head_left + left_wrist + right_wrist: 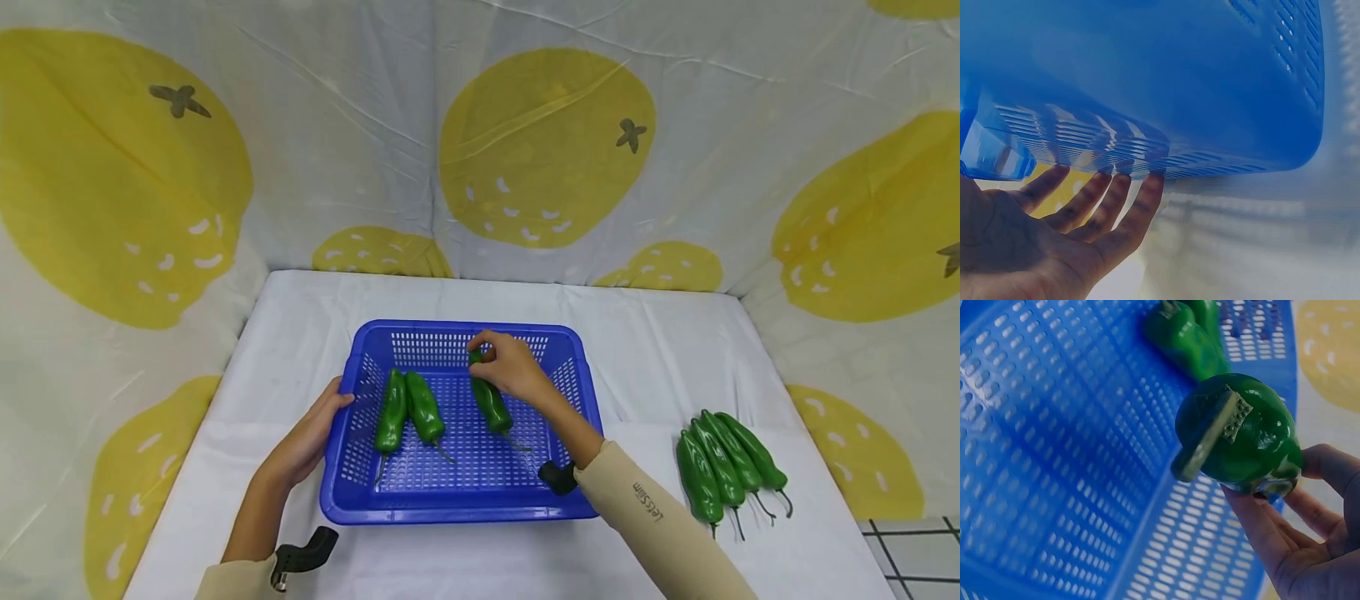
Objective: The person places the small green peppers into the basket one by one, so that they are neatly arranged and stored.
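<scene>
A blue plastic basket with slotted walls stands on the white table. My left hand holds it by the left side, thumb at the rim, and the left wrist view shows the fingers against the outer wall. Over the right half of the basket, my right hand pinches a green pepper by its far end. Its stem points back toward me, seen end-on as a thick stub in the right wrist view. Two more green peppers lie side by side in the basket's left half, stems toward me.
On the table to the right of the basket, several green peppers lie in a row with stems toward me. A cloth printed with yellow fruit hangs behind and at both sides of the table.
</scene>
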Tool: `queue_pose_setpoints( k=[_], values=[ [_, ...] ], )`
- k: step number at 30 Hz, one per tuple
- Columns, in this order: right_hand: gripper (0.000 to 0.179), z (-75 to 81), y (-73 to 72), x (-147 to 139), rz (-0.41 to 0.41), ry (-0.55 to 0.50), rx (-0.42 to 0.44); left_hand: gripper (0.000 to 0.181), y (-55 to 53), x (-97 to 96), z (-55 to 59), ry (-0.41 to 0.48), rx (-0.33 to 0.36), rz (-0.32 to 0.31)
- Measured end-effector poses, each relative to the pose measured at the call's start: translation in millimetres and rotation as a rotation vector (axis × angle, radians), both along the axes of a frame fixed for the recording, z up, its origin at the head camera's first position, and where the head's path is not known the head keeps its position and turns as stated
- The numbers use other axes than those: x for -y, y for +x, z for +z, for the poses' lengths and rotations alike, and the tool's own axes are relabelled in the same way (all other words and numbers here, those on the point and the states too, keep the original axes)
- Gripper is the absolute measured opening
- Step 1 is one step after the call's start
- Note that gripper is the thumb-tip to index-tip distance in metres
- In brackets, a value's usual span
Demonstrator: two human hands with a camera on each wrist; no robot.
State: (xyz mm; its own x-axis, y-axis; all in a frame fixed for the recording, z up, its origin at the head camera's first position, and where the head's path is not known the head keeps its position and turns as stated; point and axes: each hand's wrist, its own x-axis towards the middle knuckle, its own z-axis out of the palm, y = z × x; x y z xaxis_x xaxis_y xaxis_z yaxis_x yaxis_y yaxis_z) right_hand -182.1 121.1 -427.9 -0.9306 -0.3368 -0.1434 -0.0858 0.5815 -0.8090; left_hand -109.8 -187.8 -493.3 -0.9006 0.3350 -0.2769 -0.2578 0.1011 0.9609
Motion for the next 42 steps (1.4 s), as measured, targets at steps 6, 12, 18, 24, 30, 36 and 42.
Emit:
queue_pose_setpoints(
  k=[6, 12, 18, 24, 30, 36, 42],
  values=[
    [0.034, -13.9, -1.0, 14, -0.015, 0.002, 0.026, 0.059, -0.3, 1.7, 0.3, 0.004, -0.003, 0.0],
    [0.035, -25.9, -1.4, 24, -0.011, -0.005, 0.055, 0.058, -0.9, 2.3, -1.6, 0.009, 0.011, 0.003],
    [0.034, -33.9, -1.7, 38, -0.016, 0.019, 0.078, 0.059, -1.3, 2.6, -1.3, 0.004, 0.007, 0.001],
    [0.034, -41.8, -1.1, 51, -0.034, 0.034, 0.078, 0.057, -1.4, 2.6, -1.6, 0.004, 0.004, -0.001],
    [0.035, -47.4, 3.5, 61, -0.068, 0.019, 0.099, 0.059, -0.7, 2.2, -1.2, 0.009, 0.002, -0.004],
    [0.034, -46.9, 6.2, 65, -0.08, 0.027, 0.078, 0.058, -0.8, 2.2, -0.9, 0.012, -0.004, -0.007],
    [0.037, -46.7, 6.7, 63, -0.055, 0.073, 0.068, 0.058, -1.0, 2.6, -1.1, 0.016, -0.005, -0.014]
  ],
)
